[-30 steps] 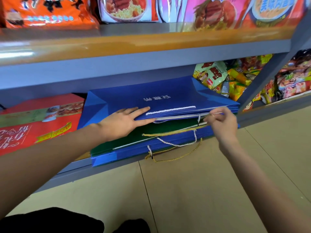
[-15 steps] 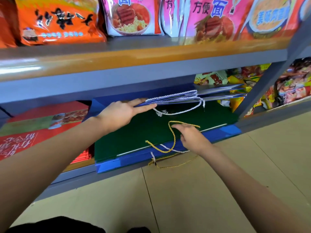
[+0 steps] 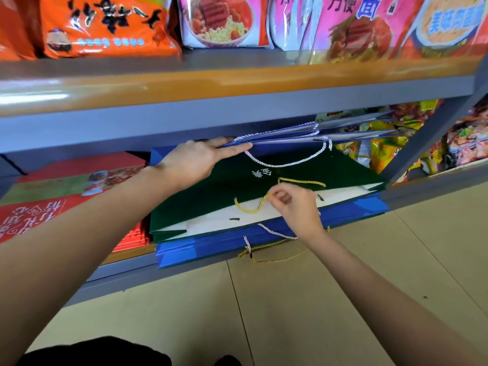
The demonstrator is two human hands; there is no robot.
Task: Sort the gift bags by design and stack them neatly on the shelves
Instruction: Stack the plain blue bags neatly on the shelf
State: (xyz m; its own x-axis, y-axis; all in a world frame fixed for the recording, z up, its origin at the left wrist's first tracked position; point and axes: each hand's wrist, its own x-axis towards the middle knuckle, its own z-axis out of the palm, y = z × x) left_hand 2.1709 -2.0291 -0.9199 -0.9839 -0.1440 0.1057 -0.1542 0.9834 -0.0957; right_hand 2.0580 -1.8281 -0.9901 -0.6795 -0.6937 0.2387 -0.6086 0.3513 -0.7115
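I see a grey shelf [image 3: 237, 120] over tan floor tiles [image 3: 290, 313], noodle packs [image 3: 219, 22] up top. Left hand [image 3: 196, 159], fingers straight & together, lifts blue bags [image 3: 330, 134] off the green bag [image 3: 211, 202]. Right hand [image 3: 297, 207] pinches its gold cord [image 3: 250, 208]. Red bags [image 3: 39, 215] lie left, snacks [image 3: 385, 143] right.

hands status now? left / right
Left hand: open, flat fingers lifting the upper blue bags off the stack.
Right hand: closed, pinching the yellow cord handle of the green bag.
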